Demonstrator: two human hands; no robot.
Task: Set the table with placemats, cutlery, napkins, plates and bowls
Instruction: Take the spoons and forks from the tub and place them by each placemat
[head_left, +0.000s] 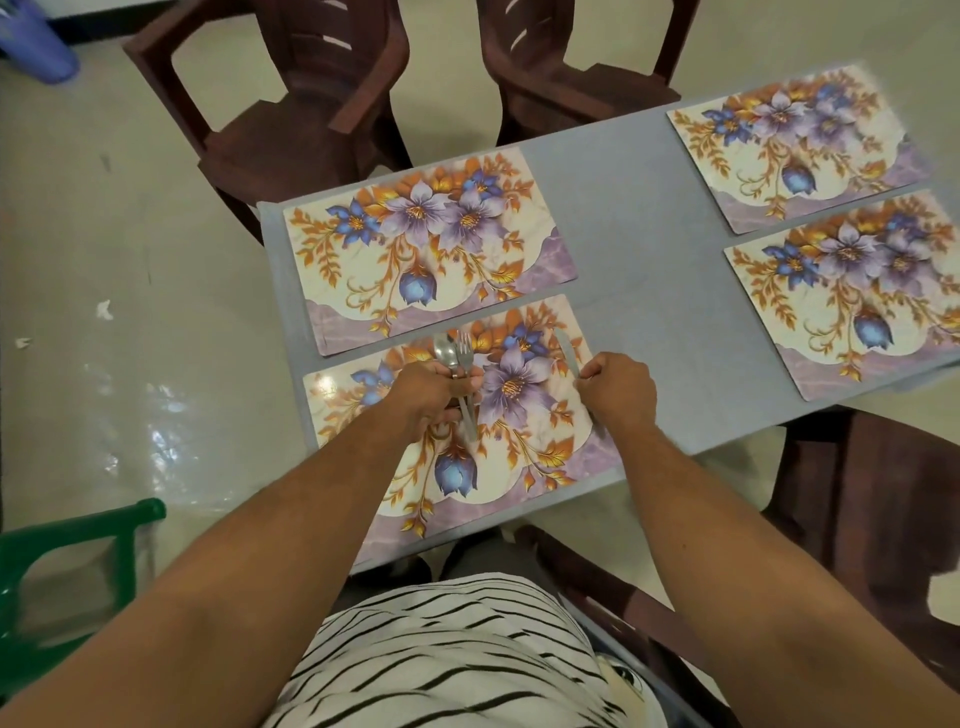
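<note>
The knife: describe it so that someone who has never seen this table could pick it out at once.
On the grey table lie four floral placemats; take the nearest placemat, under both hands. At its right side the right hand grips the knife, a plain flat blade pointing away. The spoon and fork are bunched in the left hand; the knife is alone.

two dark brown chairs stand at 12 o'clock, one (291, 104) beside the other (576, 67). another brown chair (883, 499) sits at 4 o'clock. a green chair (67, 561) is at 8 o'clock. a purple tub (36, 41) is at 10 o'clock. white scraps (104, 309) lie on the shiny floor (130, 395).
</note>
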